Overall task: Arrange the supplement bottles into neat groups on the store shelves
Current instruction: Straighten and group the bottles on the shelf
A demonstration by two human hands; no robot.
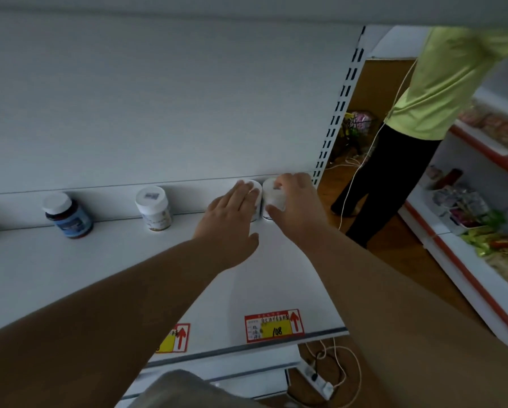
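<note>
white shelf (99, 275) — blue bottle (68, 216) aside

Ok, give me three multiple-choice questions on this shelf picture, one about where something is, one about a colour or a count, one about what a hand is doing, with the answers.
1. Where does the dark bottle with the blue label stand?
A. to the left of the white jar with the pale label
B. between the two hands
C. on the floor

2. What colour is the handwritten field on the price tag at the shelf edge?
A. green
B. yellow
C. blue

3. What is the right hand doing?
A. hanging idle
B. lying flat on the shelf
C. gripping a white jar from above

Answers: 1 A, it stands further left along the back wall. 2 B, "108" is written on yellow. 3 C, its fingers curl over the lid, while the left hand rests on the neighbouring white jar.
</note>
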